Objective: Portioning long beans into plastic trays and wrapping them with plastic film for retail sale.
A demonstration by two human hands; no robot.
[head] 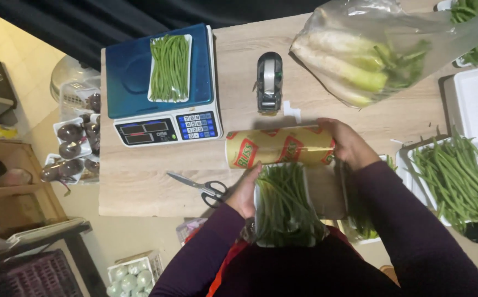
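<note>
From my head camera, my left hand (244, 192) is clamped on the side of a white tray of green beans (286, 206) held just above the table's near edge, while my right hand (349, 144) grips the end of the yellow roll of cling film (279, 146) lying just beyond the tray. Scissors (203, 187) lie beside my left hand, and another tray of beans (169, 67) sits on the blue scale (126, 71) farther back.

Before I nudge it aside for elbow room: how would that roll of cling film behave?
The roll of cling film is a cylinder lying on its side, so it would probably roll. The right hand steadies its end. It looks stiff, and its glossy wrap is likely slippery.
</note>
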